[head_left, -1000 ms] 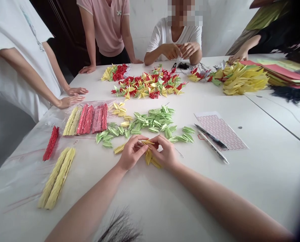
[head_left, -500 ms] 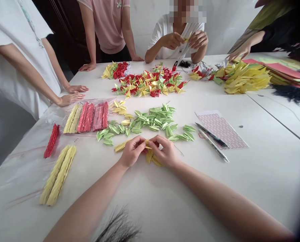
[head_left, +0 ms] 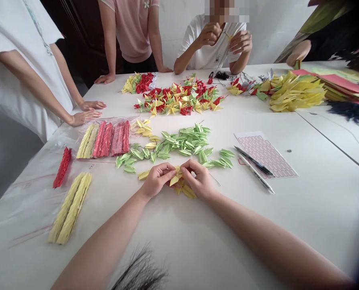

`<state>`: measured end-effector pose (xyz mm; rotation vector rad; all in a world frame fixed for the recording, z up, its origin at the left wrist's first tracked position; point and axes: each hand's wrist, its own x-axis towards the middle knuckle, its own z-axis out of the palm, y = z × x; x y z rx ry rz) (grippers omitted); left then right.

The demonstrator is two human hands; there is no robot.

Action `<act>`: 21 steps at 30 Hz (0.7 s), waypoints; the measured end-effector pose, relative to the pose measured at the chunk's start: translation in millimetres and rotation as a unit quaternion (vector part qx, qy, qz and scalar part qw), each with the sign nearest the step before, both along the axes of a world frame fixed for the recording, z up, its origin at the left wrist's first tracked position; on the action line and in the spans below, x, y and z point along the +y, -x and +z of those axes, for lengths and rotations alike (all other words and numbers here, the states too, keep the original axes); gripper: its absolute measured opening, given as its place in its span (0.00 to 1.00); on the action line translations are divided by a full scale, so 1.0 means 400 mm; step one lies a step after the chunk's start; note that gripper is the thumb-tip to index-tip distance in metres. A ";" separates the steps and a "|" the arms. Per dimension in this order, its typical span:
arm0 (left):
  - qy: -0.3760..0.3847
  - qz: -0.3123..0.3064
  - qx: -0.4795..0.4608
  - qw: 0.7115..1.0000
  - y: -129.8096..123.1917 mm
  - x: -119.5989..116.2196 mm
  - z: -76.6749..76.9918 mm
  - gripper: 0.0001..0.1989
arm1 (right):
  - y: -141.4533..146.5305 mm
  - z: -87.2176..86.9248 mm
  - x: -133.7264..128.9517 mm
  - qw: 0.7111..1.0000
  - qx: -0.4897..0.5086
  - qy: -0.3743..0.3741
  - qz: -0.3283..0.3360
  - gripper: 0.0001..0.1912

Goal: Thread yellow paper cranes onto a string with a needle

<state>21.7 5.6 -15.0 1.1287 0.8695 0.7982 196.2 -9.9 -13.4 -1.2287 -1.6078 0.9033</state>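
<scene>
Yellow folded paper piece (head_left: 174,179), small, pointed, held in narrow pinch by 2 hands (head_left: 155,179)

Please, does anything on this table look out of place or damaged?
Nothing appears spilled or damaged. Only the black pen looks untidy: it lies slantwise, partly over the red-patterned sheet, with the white pen beside it.

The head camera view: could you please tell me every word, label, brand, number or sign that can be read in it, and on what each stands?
No text can be read.
Sticker sheet: rows of red outlines, no legible words.
Clear plastic: a small printed mark, too small to read.
Black pen and white pen: any lettering is too small to read.
</scene>
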 end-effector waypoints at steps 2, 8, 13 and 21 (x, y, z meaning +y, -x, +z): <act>0.018 -0.011 -0.018 1.000 0.002 0.002 0.000 0.19 | -0.002 -0.006 0.001 1.000 0.018 0.012 0.007 0.11; -0.020 0.015 -0.056 0.998 0.001 0.005 -0.009 0.16 | -0.015 -0.020 0.002 0.998 0.049 -0.013 0.029 0.15; -0.083 0.053 -0.068 0.993 0.000 0.006 -0.016 0.14 | -0.017 -0.008 -0.008 0.994 -0.032 -0.099 0.046 0.10; -0.111 0.054 -0.038 0.992 -0.004 0.001 -0.032 0.16 | -0.005 -0.013 -0.009 0.972 -0.071 -0.222 0.032 0.04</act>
